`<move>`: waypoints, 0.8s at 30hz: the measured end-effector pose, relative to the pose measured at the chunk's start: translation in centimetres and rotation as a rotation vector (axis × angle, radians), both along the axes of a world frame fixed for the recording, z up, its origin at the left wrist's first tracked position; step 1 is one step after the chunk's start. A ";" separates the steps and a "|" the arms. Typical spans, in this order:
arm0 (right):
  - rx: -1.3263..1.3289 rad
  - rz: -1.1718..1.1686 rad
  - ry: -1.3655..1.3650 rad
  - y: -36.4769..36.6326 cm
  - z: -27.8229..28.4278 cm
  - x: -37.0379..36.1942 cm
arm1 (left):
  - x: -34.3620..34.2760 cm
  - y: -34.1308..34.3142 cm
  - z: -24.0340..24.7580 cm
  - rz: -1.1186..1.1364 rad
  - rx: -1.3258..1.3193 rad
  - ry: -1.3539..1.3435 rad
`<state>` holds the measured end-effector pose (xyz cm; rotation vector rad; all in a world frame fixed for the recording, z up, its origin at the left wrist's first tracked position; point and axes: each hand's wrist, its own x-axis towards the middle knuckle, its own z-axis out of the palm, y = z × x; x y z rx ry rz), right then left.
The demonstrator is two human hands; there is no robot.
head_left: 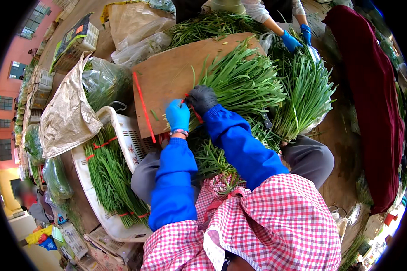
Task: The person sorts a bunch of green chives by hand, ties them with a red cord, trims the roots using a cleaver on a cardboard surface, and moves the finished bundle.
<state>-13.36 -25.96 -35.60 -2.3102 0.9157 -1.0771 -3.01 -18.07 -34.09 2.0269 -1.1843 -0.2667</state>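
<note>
My left hand [177, 116], in a light blue glove, has its fingers closed on a red tie strip [196, 114] at the stem end of a bunch of garlic chives [242, 81]. My right hand [202, 99], black-gloved, is curled beside it at the same end, with a red strip end showing between the two hands. The chives lie on a brown board [167, 72], leaves fanned to the right. Another red strip [144, 108] rests along the board's left edge. What lies inside the right fingers is partly hidden.
At left, a white crate [118, 137] holds chive bundles with red ties. A knife handle [267, 120] shows among leaves near my right knee. Another bunch of chives [303, 90] stands at right, under a co-worker's blue-gloved hands [291, 41]. Dark red cloth [371, 104] covers something long at far right.
</note>
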 end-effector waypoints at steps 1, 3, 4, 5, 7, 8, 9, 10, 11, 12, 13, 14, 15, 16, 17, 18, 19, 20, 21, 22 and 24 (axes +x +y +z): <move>0.001 0.012 0.013 0.2 0.1 0.1 | -0.1 0.2 -0.4 0.007 -0.064 -0.037; 0.033 0.057 0.028 -0.1 0.3 -0.2 | -0.4 0.3 -0.9 0.011 -0.191 -0.110; 0.051 0.068 0.022 -0.1 0.4 -0.2 | -0.5 0.5 -0.9 0.054 -0.166 -0.035; 0.069 0.079 0.015 -0.1 0.4 -0.1 | -0.3 0.6 -0.9 0.062 -0.176 -0.004; 0.107 0.086 0.017 -0.2 0.3 -0.2 | -0.5 0.6 -0.9 0.075 -0.207 0.071; 0.110 0.085 0.007 -0.2 0.2 -0.2 | -0.5 0.6 -0.9 0.094 -0.228 0.077; 0.111 0.086 -0.001 -0.2 0.6 -0.2 | -0.4 0.6 -1.0 0.088 -0.235 0.062; 0.075 0.087 0.049 -0.2 1.0 -0.2 | -0.4 0.7 -1.1 0.081 -0.242 0.048; 0.039 0.088 0.099 -0.1 1.4 -0.2 | -0.3 0.8 -1.2 0.074 -0.249 0.034; 0.004 0.079 0.152 0.0 1.9 -0.4 | -0.6 1.0 -1.0 0.065 -0.263 0.087; -0.102 0.076 0.292 0.1 3.1 -0.4 | -0.9 1.2 -0.5 0.060 -0.279 0.140; -0.207 0.073 0.433 0.2 4.3 -0.1 | -1.1 1.3 -0.4 0.055 -0.294 0.194; -0.314 0.078 0.570 0.4 5.3 0.2 | -1.1 1.4 -0.8 0.054 -0.347 0.168; -0.421 0.103 0.552 0.4 5.8 0.4 | -1.1 1.4 -1.3 0.054 -0.400 0.143; -0.528 0.131 0.533 0.2 6.1 0.7 | -1.1 1.5 -1.7 0.057 -0.452 0.117; -0.629 0.156 0.511 0.1 6.4 0.9 | -1.2 1.5 -1.7 0.056 -0.449 0.119; -0.608 0.182 0.552 0.0 6.7 1.1 | -1.2 1.6 -1.7 0.056 -0.446 0.122; -0.587 0.208 0.592 -0.1 7.1 1.3 | -1.3 1.7 -1.6 0.058 -0.444 0.124; -0.565 0.228 0.633 -0.4 7.3 1.3 | -1.3 1.8 -1.4 0.045 -0.430 0.150; -0.355 0.246 0.604 -0.8 6.5 1.2 | -1.2 1.9 -1.2 0.033 -0.416 0.175; 0.065 0.278 0.530 -1.8 4.5 1.2 | -1.0 2.0 -0.9 0.027 -0.394 0.201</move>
